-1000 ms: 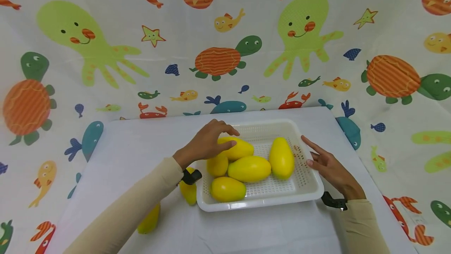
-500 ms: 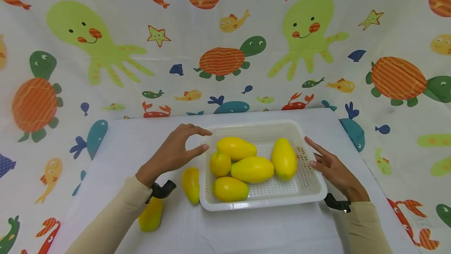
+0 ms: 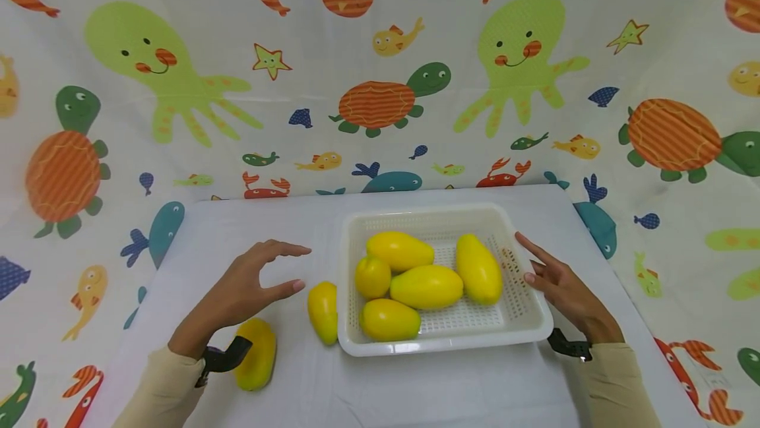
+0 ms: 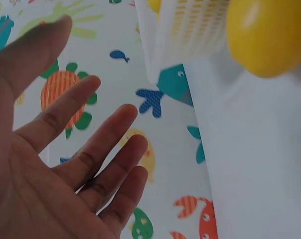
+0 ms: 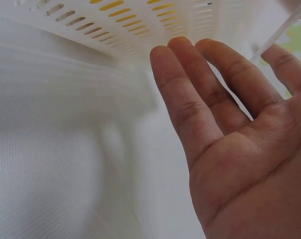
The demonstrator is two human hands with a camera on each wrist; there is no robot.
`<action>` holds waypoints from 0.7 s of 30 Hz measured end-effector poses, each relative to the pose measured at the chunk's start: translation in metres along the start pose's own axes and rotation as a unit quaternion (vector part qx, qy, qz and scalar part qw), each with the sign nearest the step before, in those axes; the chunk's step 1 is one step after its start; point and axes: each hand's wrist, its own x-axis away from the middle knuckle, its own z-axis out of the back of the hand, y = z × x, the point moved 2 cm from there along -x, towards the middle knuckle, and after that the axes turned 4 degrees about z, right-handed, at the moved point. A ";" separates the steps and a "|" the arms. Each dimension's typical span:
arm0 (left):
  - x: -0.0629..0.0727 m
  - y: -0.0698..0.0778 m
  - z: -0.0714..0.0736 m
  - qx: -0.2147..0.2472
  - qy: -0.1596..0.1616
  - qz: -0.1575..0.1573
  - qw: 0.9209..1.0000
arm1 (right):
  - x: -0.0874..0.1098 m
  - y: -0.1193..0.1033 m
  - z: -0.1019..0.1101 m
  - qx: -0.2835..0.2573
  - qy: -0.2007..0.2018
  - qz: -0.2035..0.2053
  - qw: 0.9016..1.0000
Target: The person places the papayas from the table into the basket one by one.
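Observation:
My left hand [image 3: 243, 286] hangs over the table left of the basket, thumb and fingers spread apart with nothing between them. Below its wrist lies a yellow mango [image 3: 257, 355], partly covered by the wrist strap. Another mango [image 3: 323, 312] lies against the basket's left side, just right of the left fingertips. The white plastic basket [image 3: 451, 343] holds several mangoes, among them one at its right [image 3: 478, 270]. At the basket's right side rests my right hand [image 3: 564, 289], its thumb at the rim. In the right wrist view, its straight fingers [image 5: 188, 109] touch the slotted wall.
A white cloth covers the table [image 3: 415, 388]. Behind it and at both sides hangs a curtain [image 3: 380, 32] printed with sea animals. Black straps with small devices sit on both wrists, such as the right strap [image 3: 569, 347].
My left hand has drawn back from over the mangoes in the basket, leftward and toward me, to above the loose mangoes. The right hand has stayed at the basket's side.

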 end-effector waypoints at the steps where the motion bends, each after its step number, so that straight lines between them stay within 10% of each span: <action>1: 0.004 -0.005 0.000 0.001 0.000 0.003 1.000 | 0.000 0.000 0.000 0.000 0.001 -0.002 1.000; 10: 0.036 -0.044 0.001 0.034 -0.009 -0.001 0.999 | 0.001 0.001 -0.001 -0.004 0.003 -0.008 1.000; 21: 0.065 -0.083 -0.012 0.072 -0.090 0.080 0.990 | 0.001 0.000 -0.002 -0.009 0.000 -0.004 1.000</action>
